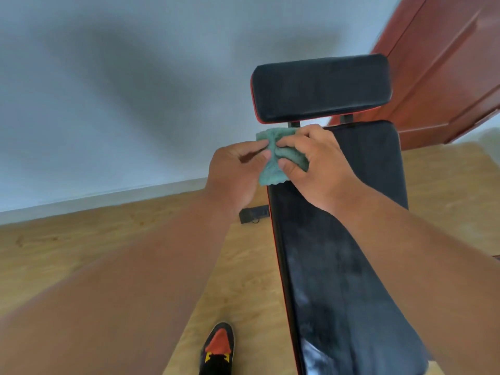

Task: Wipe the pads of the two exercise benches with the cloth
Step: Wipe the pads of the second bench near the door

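A green cloth (273, 171) is bunched between both hands above the left upper edge of a long black bench pad (338, 266) with red trim. My left hand (235, 174) pinches the cloth's left side with thumb and fingertips. My right hand (316, 163) grips its right side, thumb on top and fingers curled over it. Beyond the hands, a separate black head pad (322, 87) stands on two short posts. Only one bench is in view.
Light wooden floor (81, 253) lies to the left, meeting a pale wall (108, 90) at a white skirting. A red-brown door (446, 71) is at the back right. A black bench foot (254, 215) sits on the floor, and my shoe (217, 347) stands beside the bench.
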